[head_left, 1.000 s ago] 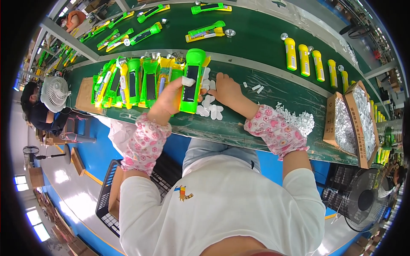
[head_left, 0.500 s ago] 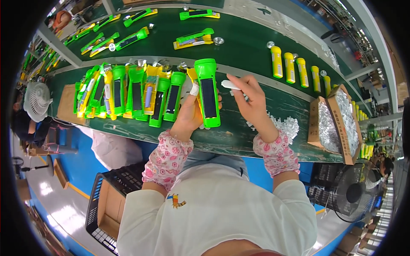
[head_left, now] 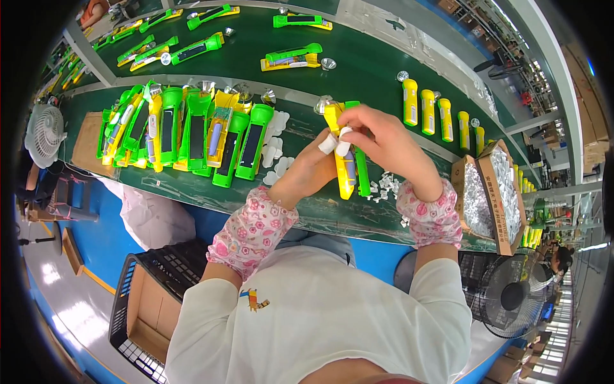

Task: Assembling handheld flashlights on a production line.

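Note:
An opened solar flashlight stands upright in my left hand (head_left: 306, 171), its yellow shell (head_left: 347, 184) and green shell (head_left: 364, 178) parted side by side. White tape (head_left: 328, 144) wraps my left thumb. My right hand (head_left: 390, 142) is closed over the upper part of the flashlight, pinching a small white pad (head_left: 344, 142) against or just above the yellow half. A reflector cup (head_left: 323, 104) hangs by the flashlight's head end. Some of the inner parts are hidden behind my fingers.
Left of my hands lies a row of opened green-and-yellow flashlights (head_left: 198, 131), with white cut-out sheets (head_left: 273, 150) beside it. Small white pieces (head_left: 384, 185) lie near my right wrist. Cardboard boxes (head_left: 489, 192) stand right; yellow flashlight bodies (head_left: 428, 110) are farther back.
The flashlight has turned from its green solar-panel side to show its opened yellow inside. My right hand has moved in from the right, bringing the white pad onto or close above it.

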A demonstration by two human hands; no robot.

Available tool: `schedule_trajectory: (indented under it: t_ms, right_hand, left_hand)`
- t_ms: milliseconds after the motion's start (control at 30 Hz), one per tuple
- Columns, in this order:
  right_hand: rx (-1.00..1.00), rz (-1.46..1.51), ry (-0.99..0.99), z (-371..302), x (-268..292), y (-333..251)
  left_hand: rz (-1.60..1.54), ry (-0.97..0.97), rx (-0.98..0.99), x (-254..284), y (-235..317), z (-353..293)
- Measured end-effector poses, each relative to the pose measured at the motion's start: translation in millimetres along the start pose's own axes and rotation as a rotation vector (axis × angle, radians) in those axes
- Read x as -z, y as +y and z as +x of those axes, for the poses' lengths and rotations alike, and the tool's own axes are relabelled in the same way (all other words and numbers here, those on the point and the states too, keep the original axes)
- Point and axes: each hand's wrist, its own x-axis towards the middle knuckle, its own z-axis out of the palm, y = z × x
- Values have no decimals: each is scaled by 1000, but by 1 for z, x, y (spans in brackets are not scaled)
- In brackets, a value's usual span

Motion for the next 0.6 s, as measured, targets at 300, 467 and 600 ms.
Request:
schedule_trajectory:
  t_ms: [300, 467, 600]
  right_hand:
    - [-5, 82, -245, 10, 18, 11]
    - [-80, -105, 122, -11, -13, 2]
    - [-360, -332, 208, -50, -38, 2]
  left_hand:
    - [-2, -49, 93, -1, 5, 2]
    - [-37, 10, 42, 6, 1, -1]
    - [-252, 103, -75, -1, 5, 4]
